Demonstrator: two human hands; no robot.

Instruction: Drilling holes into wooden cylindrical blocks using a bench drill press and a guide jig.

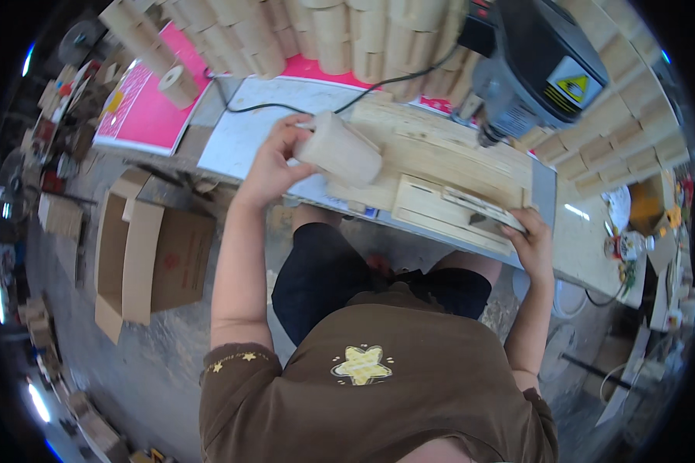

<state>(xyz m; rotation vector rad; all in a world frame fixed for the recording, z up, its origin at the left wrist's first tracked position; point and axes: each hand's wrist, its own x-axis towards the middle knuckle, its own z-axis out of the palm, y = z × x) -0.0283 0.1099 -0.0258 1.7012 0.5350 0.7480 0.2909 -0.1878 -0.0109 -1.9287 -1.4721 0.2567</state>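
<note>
Workshop counter (247, 131) sitting under drill press (533, 69), wooden cylinders stacked behind. Left hand (274, 166) closing grip around wooden cylinder (340, 148), holding it above wooden jig (440, 174). Right hand (531, 238) pressing jig edge, fingers curled. Advice: seating cylinder squarely, keeping jig steadied.

The scene is brightly and evenly lit by soft daylight-like light from above, so shadows stay faint, the deepest lying under the workbench (548, 193) and on the floor beneath the person's legs. Small blown-out glints of light sit along the left rim and at the far right, and the pale table sheet (247, 131) and the pink board (150, 116) look slightly washed out. The fisheye lens bends straight edges strongly toward the rim, a black vignette rings the circular picture, the edges are smeared and soft, and the centre is only moderately sharp with some compression haze.
</note>
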